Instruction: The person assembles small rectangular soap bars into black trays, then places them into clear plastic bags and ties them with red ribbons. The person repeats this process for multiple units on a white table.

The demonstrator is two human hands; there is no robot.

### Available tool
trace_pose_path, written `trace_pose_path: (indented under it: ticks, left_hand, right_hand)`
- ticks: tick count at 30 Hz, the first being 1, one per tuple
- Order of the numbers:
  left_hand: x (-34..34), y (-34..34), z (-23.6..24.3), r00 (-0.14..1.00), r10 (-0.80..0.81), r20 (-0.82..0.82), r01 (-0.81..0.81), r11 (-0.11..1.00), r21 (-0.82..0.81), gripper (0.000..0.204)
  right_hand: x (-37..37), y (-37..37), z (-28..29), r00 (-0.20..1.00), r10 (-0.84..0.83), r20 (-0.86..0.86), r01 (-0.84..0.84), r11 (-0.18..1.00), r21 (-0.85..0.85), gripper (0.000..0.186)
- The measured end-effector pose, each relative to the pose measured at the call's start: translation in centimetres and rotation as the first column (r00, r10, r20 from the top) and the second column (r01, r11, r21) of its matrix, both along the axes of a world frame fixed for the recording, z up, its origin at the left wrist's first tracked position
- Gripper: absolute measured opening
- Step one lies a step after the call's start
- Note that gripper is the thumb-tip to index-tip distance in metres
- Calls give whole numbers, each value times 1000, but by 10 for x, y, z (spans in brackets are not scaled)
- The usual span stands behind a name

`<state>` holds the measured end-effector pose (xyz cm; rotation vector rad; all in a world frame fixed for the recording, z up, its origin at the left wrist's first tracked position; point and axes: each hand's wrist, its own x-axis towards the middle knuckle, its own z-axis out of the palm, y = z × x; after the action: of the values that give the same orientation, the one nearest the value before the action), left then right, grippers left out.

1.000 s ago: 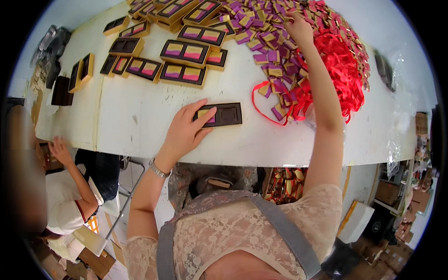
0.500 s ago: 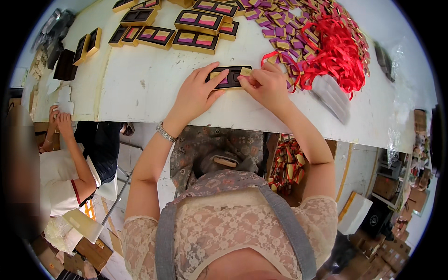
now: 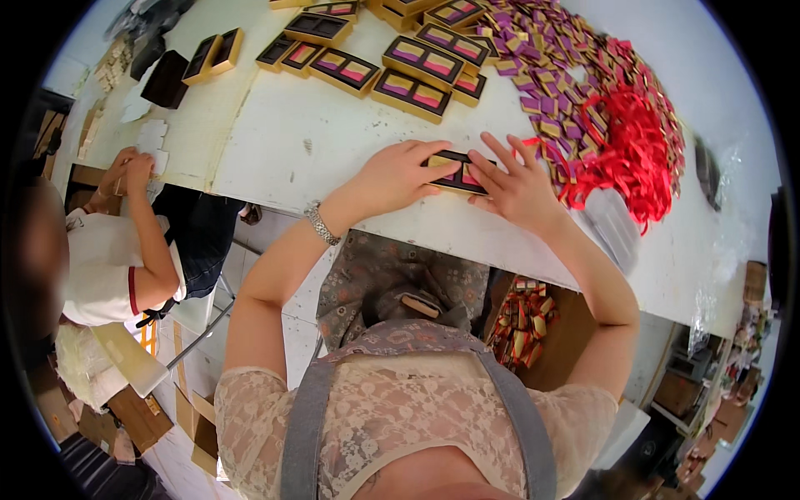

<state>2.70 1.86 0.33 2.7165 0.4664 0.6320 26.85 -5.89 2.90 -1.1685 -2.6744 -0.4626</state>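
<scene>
My left hand [image 3: 393, 177] pinches the left end of the box [image 3: 451, 182], near me. My right hand [image 3: 523, 190] spreads over its right end. I seem to be filling it; next probably needs a gentle pat.

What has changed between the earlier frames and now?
The right hand has come leftward and nearer from the pile of coloured pieces to the box. The box, bare on its right a second ago, now shows a piece there. The left hand stays on the box.

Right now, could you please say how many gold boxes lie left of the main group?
2, side by side: the left box, nearer the black object, and the right box; none seems hidden.
</scene>
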Motion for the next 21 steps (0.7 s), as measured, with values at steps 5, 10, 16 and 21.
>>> trace_pose_path:
  ticks: [5,10,16,21]
  left_hand:
    - [-13,37,12,994,-109,0,108,994,-28,32]
    - [-61,189,51,846,512,148,-525,752,398,69]
    - [-106,246,36,654,682,-327,-476,707,523,76]
    - [-90,116,80,775,629,-67,-611,771,180,76]
  right_hand:
    - [-2,6,0,989,78,125,-82,996,27,41]
    - [6,-5,-28,910,-83,-407,17,987,-162,45]
    - [-68,78,-7,771,-54,-635,108,993,47,42]
    - [-54,110,-24,768,-200,-608,431,864,260,28]
